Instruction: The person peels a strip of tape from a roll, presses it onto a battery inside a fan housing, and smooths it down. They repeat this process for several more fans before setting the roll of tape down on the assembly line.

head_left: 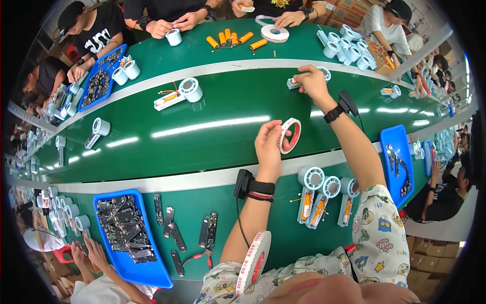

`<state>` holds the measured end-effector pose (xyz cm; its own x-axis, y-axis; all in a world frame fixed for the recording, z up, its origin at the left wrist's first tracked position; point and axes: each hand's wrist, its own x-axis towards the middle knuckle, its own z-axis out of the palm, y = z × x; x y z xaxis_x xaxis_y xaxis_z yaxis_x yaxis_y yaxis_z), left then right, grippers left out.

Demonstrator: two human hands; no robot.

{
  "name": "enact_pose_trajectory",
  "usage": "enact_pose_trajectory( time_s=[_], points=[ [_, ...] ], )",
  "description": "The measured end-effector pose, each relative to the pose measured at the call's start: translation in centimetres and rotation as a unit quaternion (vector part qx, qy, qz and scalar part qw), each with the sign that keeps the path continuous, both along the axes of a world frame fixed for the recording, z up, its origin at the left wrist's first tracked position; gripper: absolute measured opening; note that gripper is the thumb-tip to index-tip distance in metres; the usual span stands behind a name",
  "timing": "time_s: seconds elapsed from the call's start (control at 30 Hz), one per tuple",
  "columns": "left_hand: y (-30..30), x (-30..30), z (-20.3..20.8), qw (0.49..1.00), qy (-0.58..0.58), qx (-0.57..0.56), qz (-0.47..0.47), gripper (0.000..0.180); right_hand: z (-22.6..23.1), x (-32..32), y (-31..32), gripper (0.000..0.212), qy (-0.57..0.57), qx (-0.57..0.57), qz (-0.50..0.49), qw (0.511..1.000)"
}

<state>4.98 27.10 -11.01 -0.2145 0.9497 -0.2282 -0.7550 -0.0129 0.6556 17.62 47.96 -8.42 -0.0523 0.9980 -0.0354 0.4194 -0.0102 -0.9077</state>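
Note:
My left hand (pixel 269 144) is closed on a roll of white tape (pixel 290 136), held upright above the green conveyor belt (pixel 223 134). My right hand (pixel 313 83) stretches to the far side of the belt, its fingers around a small handheld fan housing; the fan's round head (pixel 324 74) shows behind the hand. Its fingertips partly cover the handle. A larger tape roll (pixel 253 263) hangs around my left forearm. Nearer me, several light-blue fan housings (pixel 318 207) with orange batteries in their open handles lie between my arms.
A blue tray (pixel 164 273) of black circuit boards stands left of loose boards (pixel 174 235) and red-handled cutters (pixel 200 257). Another blue tray (pixel 400 195) lies right. More fans (pixel 190 90) sit on the belt. Co-workers work across the belt and at both sides.

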Motion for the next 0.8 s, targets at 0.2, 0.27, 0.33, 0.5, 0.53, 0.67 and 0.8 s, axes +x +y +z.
enact_pose_trajectory(
  time_s=[0.2, 0.27, 0.33, 0.5, 0.53, 0.67, 0.8],
  points=[
    [0.4, 0.6, -0.5, 1.0, -0.009, -0.005, -0.001, 0.02, -0.7, -0.3, -0.2, 0.032, -0.143, 0.09, 0.021, 0.985],
    [0.2, 0.5, -0.7, 1.0, -0.009, -0.008, 0.002, 0.019, -0.5, -1.0, -1.0, 0.031, -0.19, 0.137, 0.036, 0.971],
    [0.1, 0.4, -0.8, 1.0, -0.01, -0.013, 0.012, 0.019, 0.1, -1.5, -1.5, 0.034, -0.287, 0.145, 0.057, 0.945],
    [0.1, 0.1, -0.8, 1.0, -0.008, -0.011, 0.023, 0.019, 2.5, -2.2, -2.4, 0.03, -0.423, 0.187, 0.026, 0.886],
    [0.1, 0.1, -0.8, 1.0, -0.008, -0.008, 0.023, 0.019, 2.7, -2.2, -2.1, 0.03, -0.422, 0.189, 0.025, 0.886],
    [0.3, 0.4, -0.6, 1.0, -0.003, 0.001, 0.007, 0.017, 2.9, -2.2, -0.5, 0.015, -0.408, 0.143, 0.086, 0.898],
    [0.2, 0.3, -1.0, 1.0, -0.001, 0.001, 0.013, 0.019, 1.0, -2.7, 0.1, 0.012, -0.325, 0.15, 0.138, 0.924]
  ],
)
